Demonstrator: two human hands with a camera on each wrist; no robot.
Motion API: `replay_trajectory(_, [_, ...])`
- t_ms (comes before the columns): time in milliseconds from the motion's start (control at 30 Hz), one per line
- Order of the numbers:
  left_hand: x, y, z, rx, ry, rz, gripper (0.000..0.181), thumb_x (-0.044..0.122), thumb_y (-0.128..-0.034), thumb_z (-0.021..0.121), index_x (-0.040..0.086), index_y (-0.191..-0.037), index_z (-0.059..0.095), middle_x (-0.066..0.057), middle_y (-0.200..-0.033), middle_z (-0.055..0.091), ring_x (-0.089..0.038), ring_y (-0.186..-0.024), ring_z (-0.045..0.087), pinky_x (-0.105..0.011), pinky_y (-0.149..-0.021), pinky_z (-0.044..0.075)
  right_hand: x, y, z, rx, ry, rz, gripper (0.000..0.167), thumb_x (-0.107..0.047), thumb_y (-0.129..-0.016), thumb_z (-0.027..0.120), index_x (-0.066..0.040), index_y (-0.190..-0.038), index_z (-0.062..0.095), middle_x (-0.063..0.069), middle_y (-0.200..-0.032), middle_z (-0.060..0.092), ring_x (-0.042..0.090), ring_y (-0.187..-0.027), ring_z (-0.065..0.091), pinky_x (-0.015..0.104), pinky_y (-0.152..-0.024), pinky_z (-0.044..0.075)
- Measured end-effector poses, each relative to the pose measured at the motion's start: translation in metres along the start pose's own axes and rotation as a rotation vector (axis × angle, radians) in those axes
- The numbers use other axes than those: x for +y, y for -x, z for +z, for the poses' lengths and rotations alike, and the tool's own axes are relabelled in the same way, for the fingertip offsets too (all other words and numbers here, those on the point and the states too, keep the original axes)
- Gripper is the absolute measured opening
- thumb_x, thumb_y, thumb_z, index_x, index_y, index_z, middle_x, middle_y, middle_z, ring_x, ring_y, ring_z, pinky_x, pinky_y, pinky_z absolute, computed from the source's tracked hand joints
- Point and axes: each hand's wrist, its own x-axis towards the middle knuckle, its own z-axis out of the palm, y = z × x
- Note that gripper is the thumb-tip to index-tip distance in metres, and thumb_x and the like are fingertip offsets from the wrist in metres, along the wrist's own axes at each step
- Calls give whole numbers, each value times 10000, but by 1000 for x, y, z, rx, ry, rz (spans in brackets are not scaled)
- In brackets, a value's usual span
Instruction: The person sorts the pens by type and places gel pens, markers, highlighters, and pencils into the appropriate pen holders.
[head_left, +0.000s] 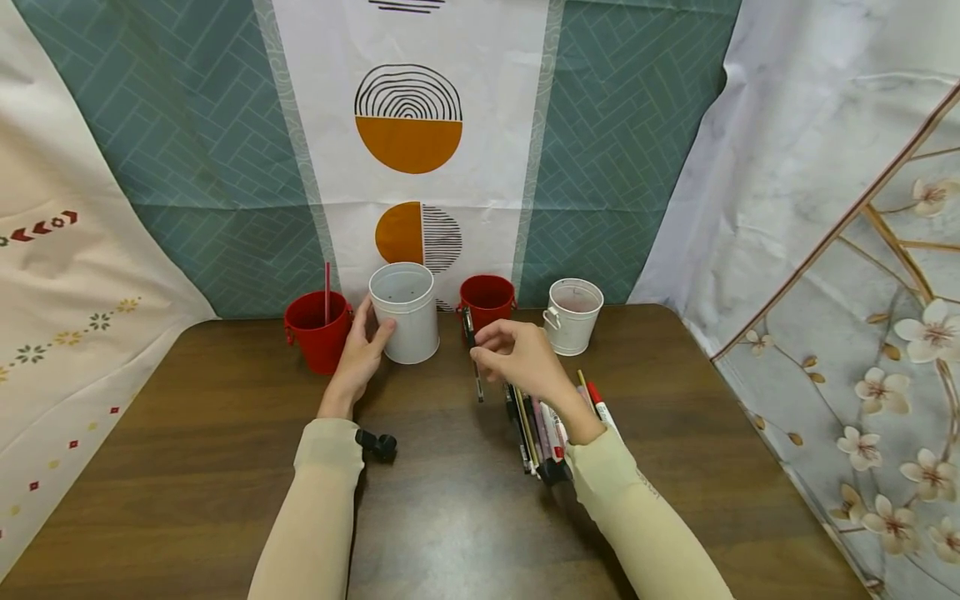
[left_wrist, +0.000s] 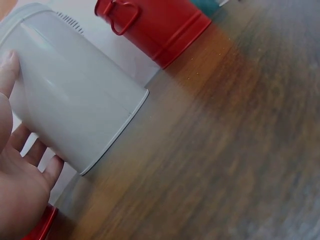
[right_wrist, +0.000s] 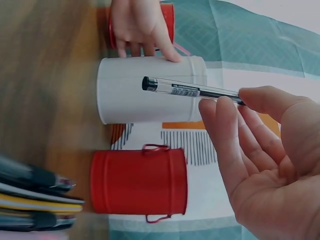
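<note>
A clear pen with black ends (right_wrist: 185, 90) is pinched between the thumb and fingertips of my right hand (head_left: 521, 357). It hangs in the air, tilted, in front of the right red bucket (head_left: 487, 293). My left hand (head_left: 358, 358) grips the side of the tall white bucket (head_left: 412, 329), thumb on its front and fingers round its far side. This bucket (left_wrist: 80, 95) stands upright on the table. Just left of my left hand stands another red bucket (head_left: 318, 342) with a pink stick (head_left: 327, 292) in it.
Pens, pencils and markers (head_left: 536, 429) lie in a row on the wooden table (head_left: 450, 500), partly under my right forearm. A smaller white bucket (head_left: 573, 321) with a handle stands at the back right. Patterned cloth (head_left: 622, 167) hangs behind the buckets.
</note>
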Motion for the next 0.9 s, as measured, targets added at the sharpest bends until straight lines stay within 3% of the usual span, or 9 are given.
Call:
replay_trajectory(167, [0,0,0,1,4,-4,845,273,-1073,628,121,-1718,103,-105,-1790,100,-312,-1652,58,-548,-1325,101,-12,-16,1,39,-12,-27,154,-123,-951,802,-63,-1080,742,73,-916,780,208,-683,757,336,-656,656])
replay_trajectory(367, [0,2,1,5,-4,8,845,272,-1074,627,122,-1718,101,-108,-1788,107,-312,-1653,45,-561,-1323,89,-22,-38,2,97,-66,-64,145,-106,-945,808,-44,-1061,747,94,-921,780,316,-773,769,363,-656,660])
replay_trajectory(567, [-5,-1,2,10,1,16,838,254,-1076,627,115,-1717,107,-109,-1785,121,-306,-1652,52,-557,-1324,85,-36,-62,1,145,-45,-105,166,-139,-952,803,-39,-1076,758,97,-900,786,388,-823,766,399,-681,664])
replay_trajectory(767, [-29,-13,-2,20,-6,42,827,310,-1079,618,212,-1726,112,-41,-1787,137,-248,-1651,76,-527,-1330,92,-50,-84,-1,177,-89,-136,201,-169,-970,786,-42,-1122,750,99,-957,783,324,-816,774,441,-696,664])
replay_trajectory(900, [-20,-9,-1,17,3,34,838,302,-1075,623,177,-1725,108,-66,-1786,138,-274,-1649,80,-544,-1327,95,-60,-96,1,193,-99,-149,221,-184,-987,773,-44,-1156,742,105,-1006,780,266,-842,782,370,-667,660])
